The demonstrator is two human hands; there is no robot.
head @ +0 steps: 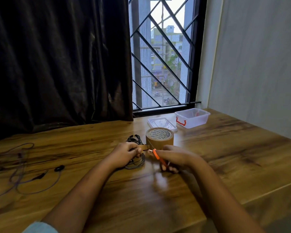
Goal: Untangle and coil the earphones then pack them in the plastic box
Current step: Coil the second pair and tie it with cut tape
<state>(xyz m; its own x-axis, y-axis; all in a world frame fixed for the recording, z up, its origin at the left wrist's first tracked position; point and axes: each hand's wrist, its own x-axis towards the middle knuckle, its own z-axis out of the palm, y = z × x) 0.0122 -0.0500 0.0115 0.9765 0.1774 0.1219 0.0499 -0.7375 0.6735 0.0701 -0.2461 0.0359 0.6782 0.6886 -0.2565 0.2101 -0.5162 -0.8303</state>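
Note:
A coil of black earphones (136, 163) lies on the wooden table (225, 148) under my left hand (126, 153), which pinches the coil together with a strip of brown tape (144, 146) drawn from the tape roll (159, 137). My right hand (174, 158) grips orange-handled scissors (156, 154), whose blades reach the tape strip. Another black coil (134, 139) sits just behind my left hand. The clear plastic box (192, 117) with a red latch stands open at the back right, its lid (161, 123) lying beside it.
A loose, tangled purple earphone cable (22, 167) with a black earbud (59, 168) sprawls over the left of the table. A dark curtain and a barred window stand behind the table; a wall borders it on the right.

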